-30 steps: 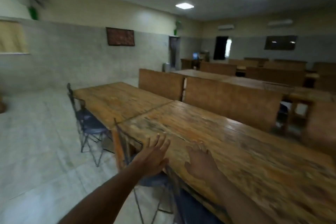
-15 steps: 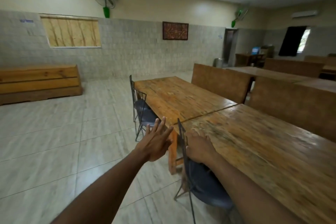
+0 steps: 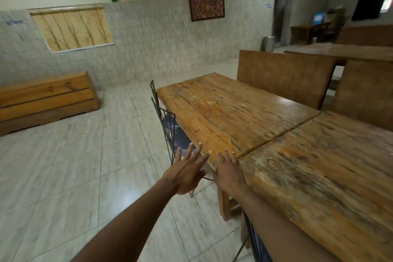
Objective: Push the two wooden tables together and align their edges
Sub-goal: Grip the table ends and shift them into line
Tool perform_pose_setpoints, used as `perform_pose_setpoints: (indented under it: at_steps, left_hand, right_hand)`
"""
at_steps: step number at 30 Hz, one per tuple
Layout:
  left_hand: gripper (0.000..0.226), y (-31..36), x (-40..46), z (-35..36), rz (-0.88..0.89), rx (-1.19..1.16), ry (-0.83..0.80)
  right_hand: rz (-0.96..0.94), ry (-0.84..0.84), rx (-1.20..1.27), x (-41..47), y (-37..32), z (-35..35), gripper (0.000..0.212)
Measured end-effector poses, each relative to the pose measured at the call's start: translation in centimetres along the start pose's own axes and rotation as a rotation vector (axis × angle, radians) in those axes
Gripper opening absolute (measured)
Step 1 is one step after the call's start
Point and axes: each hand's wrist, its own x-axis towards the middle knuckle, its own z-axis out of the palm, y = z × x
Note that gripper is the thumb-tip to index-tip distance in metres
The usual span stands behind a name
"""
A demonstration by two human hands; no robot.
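Note:
Two worn wooden tables stand end to end. The far table (image 3: 223, 110) meets the near table (image 3: 319, 172) along a thin dark seam running from the front edge to the back right. At the front edge the far table's corner sits slightly out of line with the near one. My right hand (image 3: 229, 171) lies flat against the front edge at the seam, fingers together. My left hand (image 3: 187, 170) hovers just left of that edge, fingers spread, touching nothing.
A metal-frame chair (image 3: 168, 125) with a blue seat is tucked under the far table. Another chair (image 3: 253, 238) sits under my right forearm. Wooden bench backs (image 3: 282, 78) line the far side. A long wooden box (image 3: 46, 95) rests by the tiled wall; open floor lies left.
The view has swung left and down toward the seam. Both hands have moved forward along the front edge, from the near table's corner to the joint between the tables.

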Motion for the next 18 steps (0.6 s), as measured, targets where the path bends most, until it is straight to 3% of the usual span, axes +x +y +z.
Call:
perform_pose_setpoints:
  at_steps: [6, 11, 18]
  left_hand:
    - [0.059, -5.7, 12.5, 2.0, 0.033, -0.047, -0.054]
    - [0.059, -9.6, 24.8, 7.5, 0.230, -0.002, -0.159]
    - [0.067, -11.8, 41.4, 19.0, 0.550, 0.066, -0.404]
  right_hand:
    - [0.135, 0.010, 0.060, 11.5, 1.1, 1.5, 0.084]
    - [0.320, 0.058, 0.146, 20.6, 3.3, 5.3, 0.083]
    - [0.819, 0.202, 0.342, 31.8, 6.4, 13.7, 0.072]
